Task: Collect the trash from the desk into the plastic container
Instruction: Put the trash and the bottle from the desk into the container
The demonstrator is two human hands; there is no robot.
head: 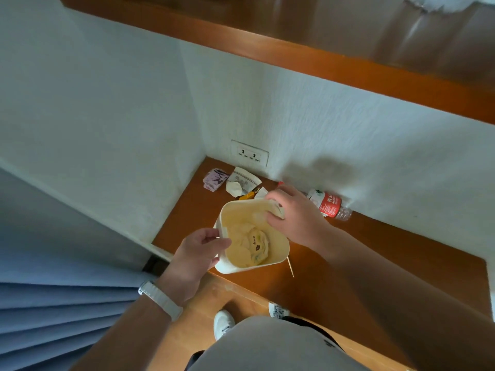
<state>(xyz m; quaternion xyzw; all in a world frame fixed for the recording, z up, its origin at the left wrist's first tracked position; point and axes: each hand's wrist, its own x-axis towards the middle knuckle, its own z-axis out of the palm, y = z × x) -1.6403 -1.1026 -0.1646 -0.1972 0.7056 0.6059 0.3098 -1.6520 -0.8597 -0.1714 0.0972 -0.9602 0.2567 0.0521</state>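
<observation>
Cream plastic container (249, 267): at the near-left edge of the brown desk (361, 263), mouth facing up. I cannot tell whether it rests there or is lifted. Crumpled pale wrappers (254, 242) lie in its bottom, one printed with a small dark flower.
Left hand (198, 253): grips the container's left wall, thumb hooked over the rim, fingers curled round the outside; a white watch (160, 301) sits on the wrist.
Right hand (297, 215): over the container's far-right rim, fingers curled together and clamped on a crumpled white paper scrap (276, 210) just inside the mouth.
Bottle (332, 206): clear with a red label, on its side against the wall, right of the container.
Crushed paper cup (242, 180): beyond the container, with a purple packet (214, 179) beyond it too, further left.
Yellow item (249, 195): just past the container's far rim — too small to identify.
Thin wooden stick (290, 267): on the desk beside the container's near-right corner.
Wall socket (250, 155): on the wall beyond the container.
</observation>
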